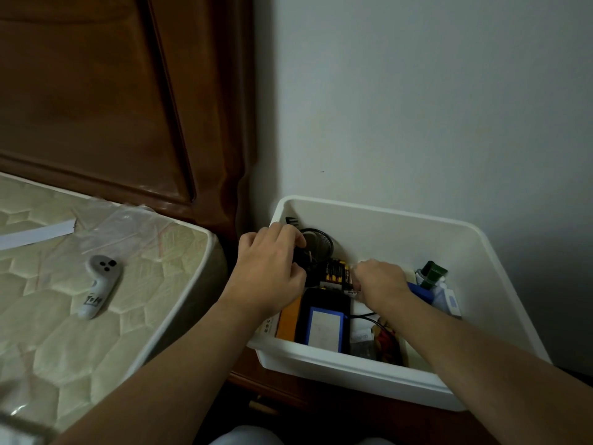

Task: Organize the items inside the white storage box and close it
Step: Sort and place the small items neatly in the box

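Both hands work inside the open white storage box [369,367] beside the bed [106,284]. The left hand [269,274] grips a small black item by the mesh cup [317,242], apparently repositioning it. The right hand [380,281] is curled over the battery pack [335,273]; its hold cannot be told.

Two bare forearms, no sleeves, left hand [269,271], right hand [380,282], no rings or watch

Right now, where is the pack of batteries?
In the head view, the pack of batteries sits inside the white box, between the two hands, just in front of the black mesh cup.
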Demonstrator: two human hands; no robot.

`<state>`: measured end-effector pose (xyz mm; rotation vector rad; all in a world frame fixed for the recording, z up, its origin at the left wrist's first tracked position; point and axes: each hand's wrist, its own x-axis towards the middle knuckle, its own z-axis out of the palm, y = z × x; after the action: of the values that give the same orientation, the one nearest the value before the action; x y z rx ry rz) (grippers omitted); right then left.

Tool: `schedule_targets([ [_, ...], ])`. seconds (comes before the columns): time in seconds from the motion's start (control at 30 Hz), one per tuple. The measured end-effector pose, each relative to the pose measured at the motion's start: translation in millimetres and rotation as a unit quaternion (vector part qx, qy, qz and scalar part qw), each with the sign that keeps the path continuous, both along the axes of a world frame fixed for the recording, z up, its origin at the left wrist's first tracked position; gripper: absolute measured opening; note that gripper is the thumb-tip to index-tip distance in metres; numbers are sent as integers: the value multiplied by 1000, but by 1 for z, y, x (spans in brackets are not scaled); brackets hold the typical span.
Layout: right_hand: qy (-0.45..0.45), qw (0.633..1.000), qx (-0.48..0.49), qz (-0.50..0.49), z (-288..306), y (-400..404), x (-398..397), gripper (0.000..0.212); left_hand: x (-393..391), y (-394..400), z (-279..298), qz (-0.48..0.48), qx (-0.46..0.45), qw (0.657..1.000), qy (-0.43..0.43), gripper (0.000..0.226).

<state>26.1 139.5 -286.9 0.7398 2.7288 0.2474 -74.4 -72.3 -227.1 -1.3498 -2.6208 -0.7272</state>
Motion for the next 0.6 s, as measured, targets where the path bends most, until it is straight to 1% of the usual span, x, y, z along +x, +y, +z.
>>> schedule_targets([
  [0.13,14,1000,6,0,0,1,1,24,0,0,-1,1,2,1000,0,35],
  [0.23,23,1000,5,-4,-1,1,1,39,0,1,-2,4,4,1000,6,34],
  [0.3,27,1000,0,-13,-1,1,1,44,0,1,-2,7,7,1000,10,33],
  [0.6,32,999,-26,-29,-4,-1,1,42,0,1,-2,8,-1,1000,11,34],
])
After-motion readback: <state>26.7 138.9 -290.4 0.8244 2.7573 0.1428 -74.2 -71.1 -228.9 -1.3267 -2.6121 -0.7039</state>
